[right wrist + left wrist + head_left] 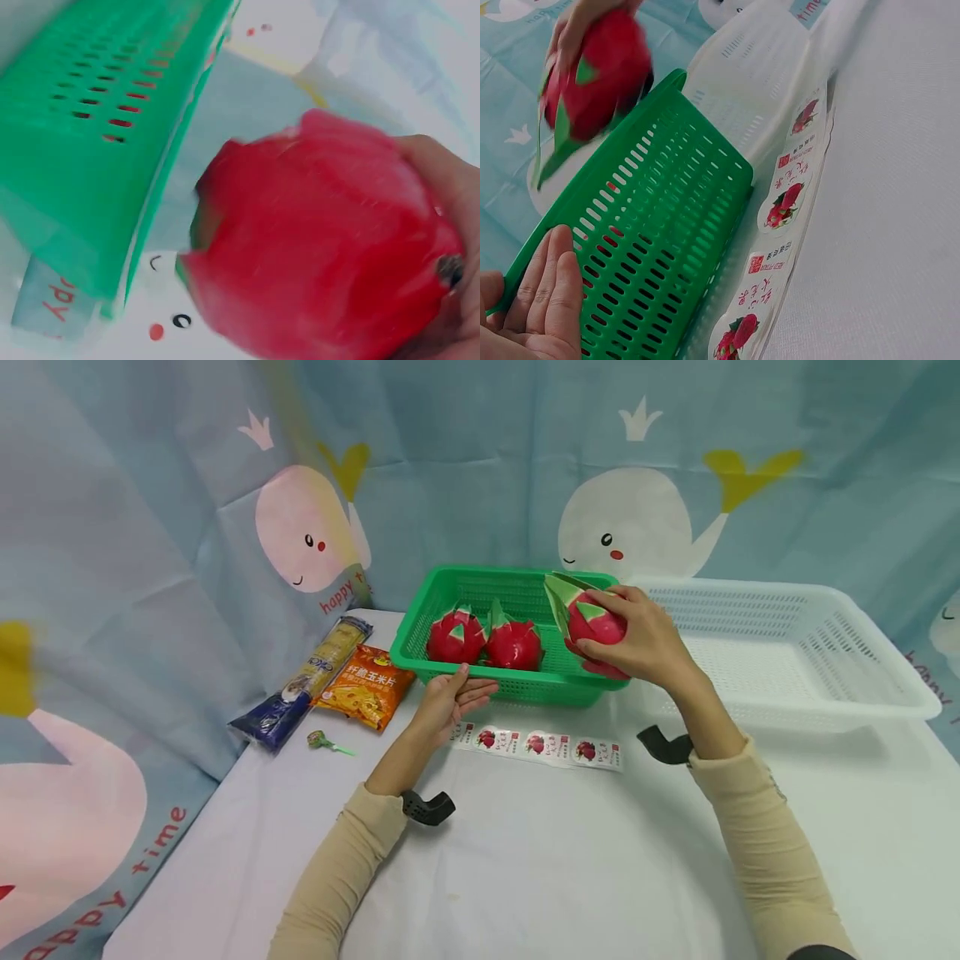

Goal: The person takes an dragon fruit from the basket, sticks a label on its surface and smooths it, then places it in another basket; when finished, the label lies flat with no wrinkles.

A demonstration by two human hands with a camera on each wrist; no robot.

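My right hand [637, 639] grips a red dragon fruit [596, 620] with green leaf tips, held up over the right end of a green basket [517, 692]. In the right wrist view, the fruit [322, 247] fills much of the picture, with the basket's perforated wall to its left. Two more dragon fruits, one on the left [456, 637] and one beside it [514, 645], sit inside the basket. At the basket's near rim, my left hand [450, 702] pinches the edge, thumb at the rim and fingers along the outer wall [547, 292].
A white basket [757, 668] stands at the right. On the table in front of the green basket lies a strip of dragon fruit stickers [540, 745]. To the left are an orange snack bag [366, 687], a long blue-and-yellow packet [303, 681] and a lollipop [321, 740].
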